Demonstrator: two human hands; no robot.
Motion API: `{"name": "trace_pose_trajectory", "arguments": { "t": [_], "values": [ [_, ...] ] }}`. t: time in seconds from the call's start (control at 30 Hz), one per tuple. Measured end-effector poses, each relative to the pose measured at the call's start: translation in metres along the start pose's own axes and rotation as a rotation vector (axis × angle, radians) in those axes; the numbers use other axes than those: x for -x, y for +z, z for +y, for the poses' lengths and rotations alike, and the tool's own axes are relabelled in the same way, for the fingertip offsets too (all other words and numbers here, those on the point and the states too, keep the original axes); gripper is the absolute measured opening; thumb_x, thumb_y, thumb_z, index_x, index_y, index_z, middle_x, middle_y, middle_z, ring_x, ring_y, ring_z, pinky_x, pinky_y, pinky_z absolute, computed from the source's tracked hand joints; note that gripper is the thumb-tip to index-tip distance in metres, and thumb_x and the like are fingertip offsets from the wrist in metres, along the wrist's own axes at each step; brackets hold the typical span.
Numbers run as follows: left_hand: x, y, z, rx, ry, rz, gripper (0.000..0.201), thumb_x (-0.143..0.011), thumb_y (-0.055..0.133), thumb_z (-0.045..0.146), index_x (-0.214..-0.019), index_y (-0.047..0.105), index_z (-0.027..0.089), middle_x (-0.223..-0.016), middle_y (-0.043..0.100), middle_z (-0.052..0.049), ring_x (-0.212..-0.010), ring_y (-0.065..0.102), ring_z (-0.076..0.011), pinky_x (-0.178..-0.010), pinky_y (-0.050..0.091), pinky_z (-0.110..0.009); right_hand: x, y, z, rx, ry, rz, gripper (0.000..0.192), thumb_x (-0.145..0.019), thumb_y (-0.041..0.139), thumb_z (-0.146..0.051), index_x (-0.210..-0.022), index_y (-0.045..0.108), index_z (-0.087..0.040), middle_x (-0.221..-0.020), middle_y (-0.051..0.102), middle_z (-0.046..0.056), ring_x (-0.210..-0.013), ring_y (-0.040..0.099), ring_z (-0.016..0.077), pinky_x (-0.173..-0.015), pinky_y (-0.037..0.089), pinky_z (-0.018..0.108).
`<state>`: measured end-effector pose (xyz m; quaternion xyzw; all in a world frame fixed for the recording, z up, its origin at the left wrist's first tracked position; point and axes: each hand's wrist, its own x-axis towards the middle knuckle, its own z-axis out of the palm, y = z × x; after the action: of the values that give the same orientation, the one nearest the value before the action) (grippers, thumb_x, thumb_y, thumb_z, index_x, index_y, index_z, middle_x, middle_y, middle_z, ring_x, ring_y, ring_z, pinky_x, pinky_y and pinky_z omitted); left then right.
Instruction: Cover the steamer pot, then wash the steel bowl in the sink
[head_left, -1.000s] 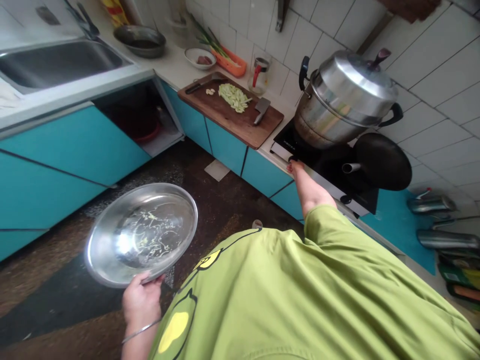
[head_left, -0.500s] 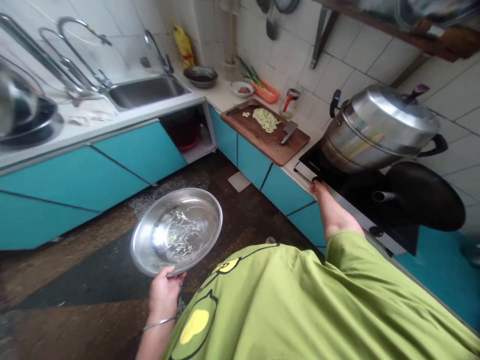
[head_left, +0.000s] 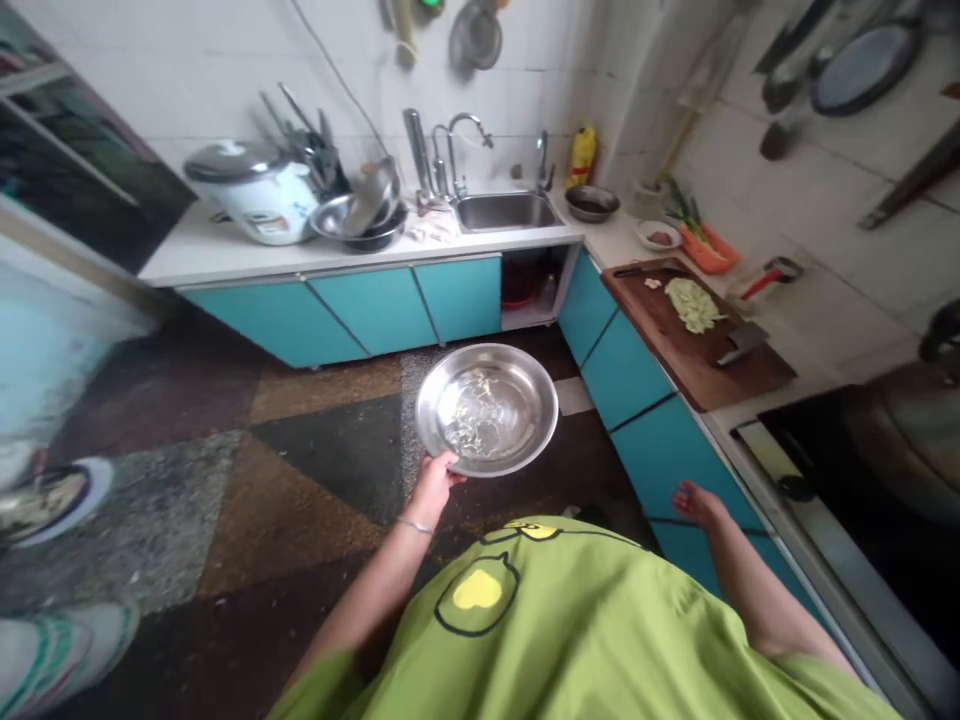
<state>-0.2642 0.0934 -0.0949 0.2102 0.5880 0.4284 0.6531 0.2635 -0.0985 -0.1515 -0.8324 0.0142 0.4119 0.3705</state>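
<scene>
Bowl: a steel bowl point(head_left: 487, 408) held out over the floor, in front of the teal cabinets; pale vegetable shreds cling to its inside.
Left hand: the left hand point(head_left: 435, 483) grips the bowl's near rim — fingers pinching the edge, thumb on top; a thin bangle sits on the wrist.
Right hand: the right hand point(head_left: 694, 500) hangs free beside the cabinet front, just short of the stove edge, holding nothing; fingers loosely together.
Table: the table point(head_left: 225, 255) carries a sink point(head_left: 507, 211), a rice cooker point(head_left: 251, 188) and stacked metal bowls.
Board: a wooden cutting board point(head_left: 694, 340) with sliced greens point(head_left: 694, 304) and a cleaver point(head_left: 741, 342) — well apart from the bowl.
</scene>
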Motion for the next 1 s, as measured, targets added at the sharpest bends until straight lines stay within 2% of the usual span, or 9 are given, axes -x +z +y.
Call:
{"name": "trace_pose_trajectory", "arguments": {
  "t": [0.07, 0.17, 0.33, 0.43, 0.53, 0.63, 0.7, 0.8, 1.0],
  "values": [
    [-0.016, 0.021, 0.014, 0.001, 0.034, -0.007, 0.014, -0.053, 0.070, 0.024, -0.062, 0.061, 0.017, -0.053, 0.063, 0.000, -0.046, 0.056, -0.0135, -0.042, 0.047, -0.023, -0.011, 0.029, -0.017, 0.052, 0.032, -0.086, 0.010, -0.089, 0.055, -0.035, -0.080, 0.059, -0.033, -0.089, 0.070, 0.019, -0.092, 0.079, 0.0337, -0.082, 0.062, 0.048],
    [-0.047, 0.059, 0.037, 0.000, 0.054, 0.011, 0.015, -0.052, 0.068, 0.024, -0.063, 0.061, 0.016, -0.053, 0.062, -0.001, -0.044, 0.055, -0.0135, -0.041, 0.048, -0.024, -0.031, 0.079, -0.065, 0.079, 0.008, -0.228, 0.013, -0.092, 0.059, -0.038, -0.084, 0.064, -0.029, -0.083, 0.072, 0.014, -0.078, 0.077, 0.0275, -0.082, 0.065, 0.045],
    [-0.099, 0.131, 0.079, 0.016, 0.083, 0.008, 0.019, -0.051, 0.067, 0.023, -0.068, 0.062, 0.016, -0.055, 0.064, -0.001, -0.044, 0.056, -0.0132, -0.040, 0.048, -0.023, -0.040, 0.173, -0.181, 0.115, -0.122, -0.517, 0.026, -0.100, 0.061, -0.040, -0.102, 0.071, -0.016, -0.089, 0.078, 0.013, -0.074, 0.075, 0.0191, -0.072, 0.063, 0.031],
    [-0.124, 0.176, 0.108, 0.027, 0.098, 0.043, 0.017, -0.051, 0.068, 0.022, -0.066, 0.061, 0.016, -0.054, 0.063, 0.000, -0.043, 0.055, -0.0122, -0.039, 0.047, -0.023, -0.032, 0.222, -0.257, 0.101, -0.183, -0.682, 0.034, -0.105, 0.059, -0.046, -0.110, 0.071, -0.015, -0.094, 0.080, 0.013, -0.077, 0.076, 0.0190, -0.072, 0.062, 0.030],
    [-0.149, 0.215, 0.137, 0.038, 0.105, 0.062, 0.017, -0.053, 0.068, 0.020, -0.068, 0.061, 0.016, -0.054, 0.063, 0.000, -0.043, 0.054, -0.0120, -0.037, 0.046, -0.022, -0.027, 0.261, -0.327, 0.054, -0.247, -0.866, 0.040, -0.102, 0.062, -0.055, -0.111, 0.072, -0.017, -0.095, 0.080, 0.011, -0.078, 0.076, 0.0193, -0.071, 0.063, 0.031],
    [-0.179, 0.245, 0.163, 0.053, 0.105, 0.057, 0.020, -0.055, 0.069, 0.017, -0.074, 0.062, 0.015, -0.055, 0.064, 0.001, -0.043, 0.055, -0.0125, -0.037, 0.044, -0.022, -0.031, 0.291, -0.385, 0.017, -0.337, -0.994, 0.041, -0.097, 0.070, -0.058, -0.108, 0.072, -0.018, -0.092, 0.080, 0.009, -0.077, 0.076, 0.0192, -0.070, 0.064, 0.032],
    [-0.203, 0.259, 0.181, 0.066, 0.106, 0.043, 0.020, -0.055, 0.070, 0.017, -0.074, 0.062, 0.015, -0.056, 0.064, 0.001, -0.043, 0.055, -0.0124, -0.037, 0.045, -0.022, -0.037, 0.310, -0.416, -0.015, -0.379, -1.008, 0.038, -0.093, 0.077, -0.053, -0.109, 0.071, -0.019, -0.091, 0.079, 0.007, -0.074, 0.075, 0.0184, -0.069, 0.065, 0.032],
    [-0.250, 0.277, 0.208, 0.072, 0.108, 0.004, 0.021, -0.055, 0.071, 0.018, -0.073, 0.062, 0.014, -0.058, 0.064, 0.000, -0.044, 0.056, -0.0124, -0.038, 0.047, -0.023, -0.047, 0.341, -0.454, -0.061, -0.390, -0.960, 0.035, -0.091, 0.081, -0.044, -0.113, 0.067, -0.020, -0.089, 0.079, 0.004, -0.069, 0.074, 0.0175, -0.066, 0.066, 0.032],
    [-0.353, 0.316, 0.275, 0.005, 0.117, -0.105, 0.030, -0.055, 0.070, 0.021, -0.083, 0.060, 0.016, -0.060, 0.065, 0.001, -0.045, 0.057, -0.0131, -0.040, 0.047, -0.023, -0.063, 0.402, -0.524, -0.150, -0.330, -0.789, 0.022, -0.095, 0.073, -0.029, -0.113, 0.065, -0.020, -0.087, 0.080, 0.004, -0.069, 0.076, 0.0198, -0.065, 0.067, 0.035]
  ]
}}
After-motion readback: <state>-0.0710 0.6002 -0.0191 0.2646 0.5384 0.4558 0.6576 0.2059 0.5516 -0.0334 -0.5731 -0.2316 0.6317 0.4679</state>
